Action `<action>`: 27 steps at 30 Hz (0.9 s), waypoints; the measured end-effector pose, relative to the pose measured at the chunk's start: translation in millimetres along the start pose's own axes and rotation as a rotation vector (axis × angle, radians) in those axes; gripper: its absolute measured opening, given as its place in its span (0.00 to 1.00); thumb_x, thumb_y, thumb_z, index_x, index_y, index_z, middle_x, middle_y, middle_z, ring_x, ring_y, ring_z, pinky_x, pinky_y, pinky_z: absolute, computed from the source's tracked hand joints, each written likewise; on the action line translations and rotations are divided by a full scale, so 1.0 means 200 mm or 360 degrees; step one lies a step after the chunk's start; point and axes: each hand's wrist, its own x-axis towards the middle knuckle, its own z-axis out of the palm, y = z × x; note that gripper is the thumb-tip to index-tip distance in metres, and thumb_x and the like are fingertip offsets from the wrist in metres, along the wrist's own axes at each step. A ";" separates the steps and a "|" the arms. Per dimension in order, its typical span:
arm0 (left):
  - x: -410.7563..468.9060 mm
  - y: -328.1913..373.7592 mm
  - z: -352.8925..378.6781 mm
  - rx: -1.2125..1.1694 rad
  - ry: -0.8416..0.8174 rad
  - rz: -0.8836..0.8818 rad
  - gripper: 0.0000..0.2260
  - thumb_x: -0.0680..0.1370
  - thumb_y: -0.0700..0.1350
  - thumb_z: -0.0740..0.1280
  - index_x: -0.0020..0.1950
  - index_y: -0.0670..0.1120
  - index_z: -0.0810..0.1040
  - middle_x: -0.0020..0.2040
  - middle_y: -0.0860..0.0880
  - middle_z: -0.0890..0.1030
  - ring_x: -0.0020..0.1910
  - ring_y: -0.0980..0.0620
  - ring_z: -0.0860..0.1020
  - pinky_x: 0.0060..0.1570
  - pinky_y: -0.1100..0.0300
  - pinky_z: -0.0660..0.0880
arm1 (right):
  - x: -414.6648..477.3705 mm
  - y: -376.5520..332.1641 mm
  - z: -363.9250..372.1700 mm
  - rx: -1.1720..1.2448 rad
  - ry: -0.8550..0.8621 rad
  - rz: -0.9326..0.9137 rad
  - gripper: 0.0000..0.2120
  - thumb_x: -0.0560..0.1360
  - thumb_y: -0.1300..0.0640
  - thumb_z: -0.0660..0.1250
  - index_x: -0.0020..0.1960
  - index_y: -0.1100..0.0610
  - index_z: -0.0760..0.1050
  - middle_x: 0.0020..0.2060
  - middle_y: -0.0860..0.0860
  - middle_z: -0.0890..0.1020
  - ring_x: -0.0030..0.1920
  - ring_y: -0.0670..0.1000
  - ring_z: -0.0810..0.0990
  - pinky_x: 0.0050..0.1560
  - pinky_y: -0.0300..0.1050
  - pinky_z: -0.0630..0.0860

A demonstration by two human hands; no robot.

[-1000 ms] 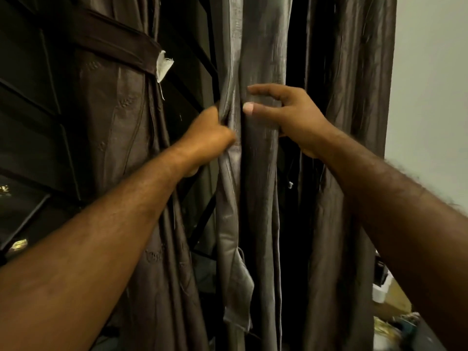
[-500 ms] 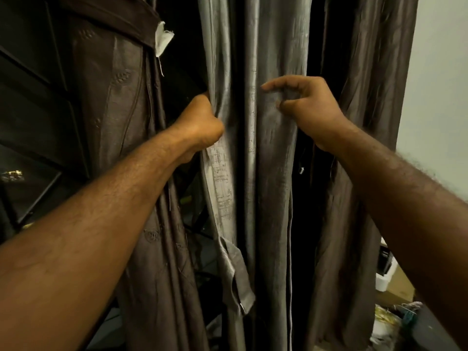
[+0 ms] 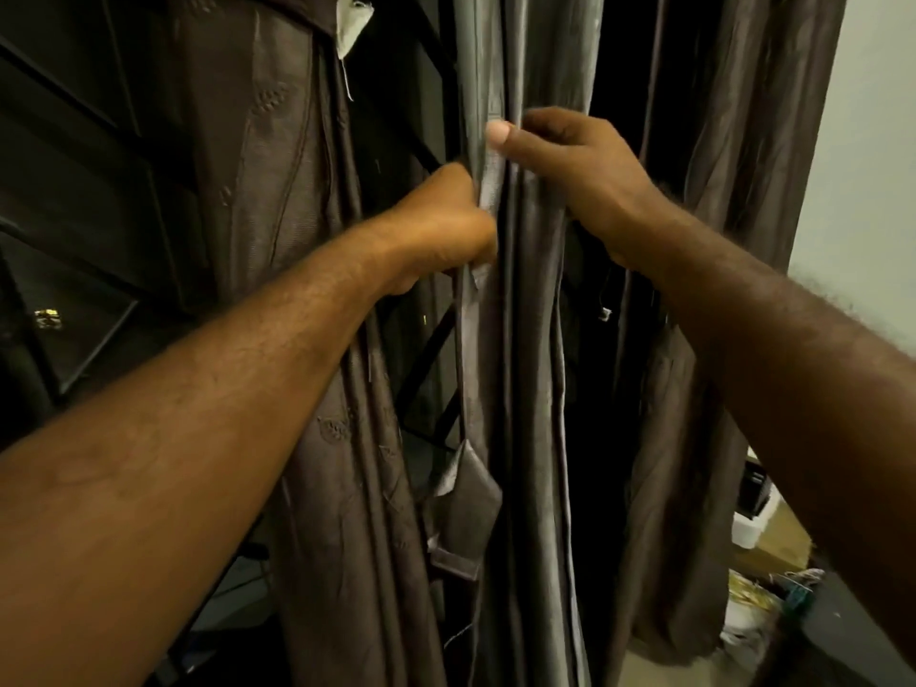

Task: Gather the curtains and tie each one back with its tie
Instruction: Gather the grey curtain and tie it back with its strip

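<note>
A grey-brown curtain (image 3: pixel 535 369) hangs in folds down the middle. My left hand (image 3: pixel 441 230) is fisted on its left edge at mid height. My right hand (image 3: pixel 570 176) is just to the right and slightly higher, thumb and fingers pinching the same folds. A short fabric tie strip (image 3: pixel 463 513) dangles from the curtain's left edge below my left hand. A darker brown curtain (image 3: pixel 277 200) hangs at the left, with a white tag (image 3: pixel 352 27) near its top. Another brown curtain (image 3: pixel 743 190) hangs at the right.
Dark window bars (image 3: pixel 99 156) stand behind the left curtain. A pale wall (image 3: pixel 872 166) is at the right. Boxes and clutter (image 3: pixel 763 577) sit on the floor at the lower right.
My right hand has moved left and closed on the middle curtain's folds, where before its fingers were spread in front of them. My left hand has kept its grip. The view has shifted slightly.
</note>
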 end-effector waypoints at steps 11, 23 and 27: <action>-0.14 -0.14 0.11 -0.0113 -0.0502 0.0066 0.43 0.67 0.37 0.77 0.74 0.59 0.59 0.61 0.56 0.75 0.53 0.53 0.78 0.40 0.59 0.82 | -0.08 0.02 0.09 -0.0334 0.0141 -0.0047 0.26 0.78 0.52 0.69 0.74 0.54 0.69 0.64 0.49 0.77 0.59 0.44 0.78 0.61 0.47 0.81; -0.33 -0.46 0.43 -0.0304 -0.0413 0.0129 0.40 0.69 0.45 0.78 0.74 0.57 0.59 0.62 0.64 0.74 0.60 0.70 0.72 0.60 0.68 0.73 | -0.42 0.37 0.31 0.0313 0.0223 0.0356 0.24 0.76 0.63 0.69 0.72 0.58 0.71 0.57 0.51 0.82 0.56 0.48 0.83 0.58 0.52 0.83; -0.33 -0.46 0.43 -0.0482 -0.0395 0.0123 0.31 0.75 0.36 0.70 0.74 0.53 0.64 0.67 0.52 0.75 0.66 0.53 0.74 0.66 0.52 0.72 | -0.45 0.37 0.31 0.0764 0.0034 0.0426 0.20 0.78 0.45 0.68 0.68 0.49 0.74 0.60 0.48 0.83 0.59 0.48 0.83 0.61 0.53 0.80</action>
